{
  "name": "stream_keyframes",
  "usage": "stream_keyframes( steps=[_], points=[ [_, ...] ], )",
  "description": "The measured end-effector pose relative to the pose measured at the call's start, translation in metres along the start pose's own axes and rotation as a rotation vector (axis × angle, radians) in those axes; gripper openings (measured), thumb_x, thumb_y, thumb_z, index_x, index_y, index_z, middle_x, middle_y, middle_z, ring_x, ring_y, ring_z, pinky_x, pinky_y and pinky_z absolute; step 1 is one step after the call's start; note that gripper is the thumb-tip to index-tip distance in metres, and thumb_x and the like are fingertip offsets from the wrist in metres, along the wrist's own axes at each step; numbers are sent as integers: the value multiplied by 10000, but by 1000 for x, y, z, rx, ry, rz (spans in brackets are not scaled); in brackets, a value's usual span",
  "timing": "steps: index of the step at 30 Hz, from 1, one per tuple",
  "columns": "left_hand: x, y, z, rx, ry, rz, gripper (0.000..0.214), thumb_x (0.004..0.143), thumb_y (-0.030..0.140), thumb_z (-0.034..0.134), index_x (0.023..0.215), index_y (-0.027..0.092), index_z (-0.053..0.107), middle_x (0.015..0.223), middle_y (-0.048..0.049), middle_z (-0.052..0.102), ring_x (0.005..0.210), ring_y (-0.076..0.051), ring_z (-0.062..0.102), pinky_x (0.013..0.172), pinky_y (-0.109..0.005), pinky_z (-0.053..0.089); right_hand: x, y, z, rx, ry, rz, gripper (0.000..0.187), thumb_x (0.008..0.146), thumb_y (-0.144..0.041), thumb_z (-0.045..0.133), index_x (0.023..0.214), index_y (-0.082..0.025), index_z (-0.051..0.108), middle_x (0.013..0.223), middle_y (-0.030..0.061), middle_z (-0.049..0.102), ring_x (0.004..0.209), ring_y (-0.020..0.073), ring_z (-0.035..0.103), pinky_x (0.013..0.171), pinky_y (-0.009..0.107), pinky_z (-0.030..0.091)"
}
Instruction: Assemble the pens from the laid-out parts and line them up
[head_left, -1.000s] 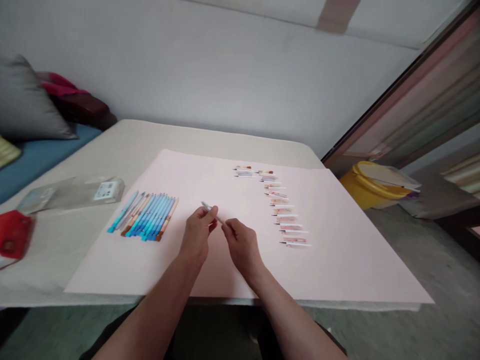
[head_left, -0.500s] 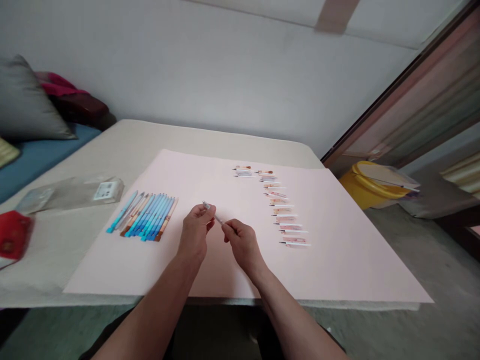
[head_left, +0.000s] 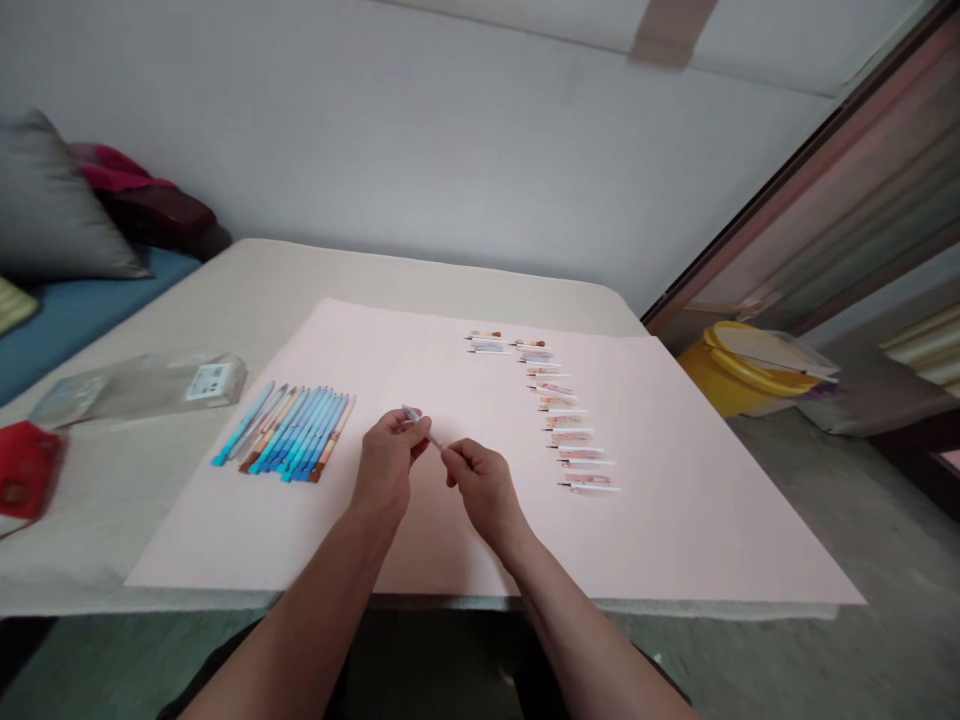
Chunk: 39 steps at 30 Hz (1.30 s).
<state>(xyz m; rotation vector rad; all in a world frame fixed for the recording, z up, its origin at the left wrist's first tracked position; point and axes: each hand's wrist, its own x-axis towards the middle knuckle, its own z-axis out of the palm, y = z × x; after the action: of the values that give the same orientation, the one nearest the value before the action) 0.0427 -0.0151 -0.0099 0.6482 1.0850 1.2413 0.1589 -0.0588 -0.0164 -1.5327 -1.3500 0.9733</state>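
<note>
My left hand (head_left: 388, 462) and my right hand (head_left: 484, 488) meet over the middle of a pale pink sheet (head_left: 675, 520), and both pinch one thin grey pen (head_left: 421, 426). The left fingers close round its upper end, the right fingertips grip its lower end. A tight row of blue and orange pen barrels (head_left: 289, 432) lies to the left of my hands. To the right, a curved row of short pink-patterned pen parts with thin refills (head_left: 571, 436) runs away from me.
The pink sheet lies on a beige table (head_left: 247, 290). A clear plastic packet (head_left: 142, 386) and a red object (head_left: 22, 470) rest at the table's left. A yellow tub (head_left: 731, 370) stands on the floor at right; cushions (head_left: 52, 200) lie far left.
My hands have stayed nearly in place, with the pen shifting slightly between the fingertips. The view has drifted a little.
</note>
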Motion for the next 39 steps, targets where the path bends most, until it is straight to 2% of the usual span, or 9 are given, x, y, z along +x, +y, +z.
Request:
stream_keyframes(
  steps=[4, 7, 11, 17, 23, 27, 31, 36, 39],
  points=[
    [-1, 1, 0, -68, -60, 6, 304, 626, 181, 711, 905, 155, 590, 785, -40, 631, 786, -139, 587, 802, -316, 448, 1, 4, 0, 48, -19, 41, 262, 819, -286, 472, 585, -188, 534, 509, -40, 485, 480, 89, 387, 475, 203, 293],
    [-1, 0, 0, -22, -14, -7, 329, 631, 229, 722, 925, 158, 592, 846, -47, 632, 813, -137, 581, 788, -303, 442, 2, 6, 0, 51, -22, 46, 255, 824, -296, 469, 608, -186, 547, 514, -40, 491, 482, 88, 388, 479, 203, 292],
    [0, -1, 1, 12, 41, -18, 296, 612, 240, 739, 847, 140, 589, 775, -7, 585, 720, -98, 547, 749, -279, 438, 1, 5, 1, 33, -25, 29, 283, 827, -293, 464, 572, -182, 512, 512, -43, 474, 498, 86, 393, 499, 204, 298],
    [-1, 1, 1, -89, -52, 4, 374, 614, 161, 714, 950, 147, 552, 776, -43, 630, 793, -151, 592, 798, -337, 450, 4, 5, 0, 95, -27, 91, 247, 812, -305, 480, 616, -178, 560, 500, -46, 461, 491, 88, 376, 486, 209, 288],
    [-1, -2, 2, 10, 59, -22, 349, 619, 237, 741, 912, 145, 574, 782, -7, 588, 716, -96, 545, 743, -279, 441, 4, 6, 2, 93, -20, 65, 243, 811, -314, 475, 633, -178, 569, 504, -46, 456, 501, 90, 381, 488, 211, 286],
    [-2, 0, 1, -85, -8, 0, 394, 607, 151, 724, 959, 150, 546, 739, -16, 608, 740, -130, 581, 771, -322, 460, 5, 3, 2, 123, -23, 109, 230, 794, -323, 488, 644, -174, 579, 487, -54, 431, 476, 87, 358, 465, 215, 268],
    [-1, 1, 0, -109, -65, 5, 410, 637, 151, 702, 1006, 153, 523, 786, -59, 647, 781, -161, 607, 789, -353, 464, 6, 4, 2, 151, -13, 122, 222, 786, -320, 493, 644, -175, 583, 477, -54, 429, 468, 87, 354, 458, 216, 267],
    [1, -1, 0, -19, 41, 0, 359, 640, 260, 732, 942, 153, 571, 826, -30, 611, 743, -111, 570, 756, -294, 451, 5, 6, 3, 128, -5, 88, 236, 799, -318, 483, 637, -176, 580, 493, -49, 443, 489, 89, 372, 474, 214, 277],
    [1, -1, -2, -35, 47, 6, 345, 627, 239, 737, 918, 147, 575, 798, -23, 601, 721, -106, 562, 752, -298, 454, 4, 4, 2, 113, -11, 93, 226, 799, -304, 485, 640, -175, 580, 495, -51, 441, 489, 88, 370, 477, 214, 279]
  ],
)
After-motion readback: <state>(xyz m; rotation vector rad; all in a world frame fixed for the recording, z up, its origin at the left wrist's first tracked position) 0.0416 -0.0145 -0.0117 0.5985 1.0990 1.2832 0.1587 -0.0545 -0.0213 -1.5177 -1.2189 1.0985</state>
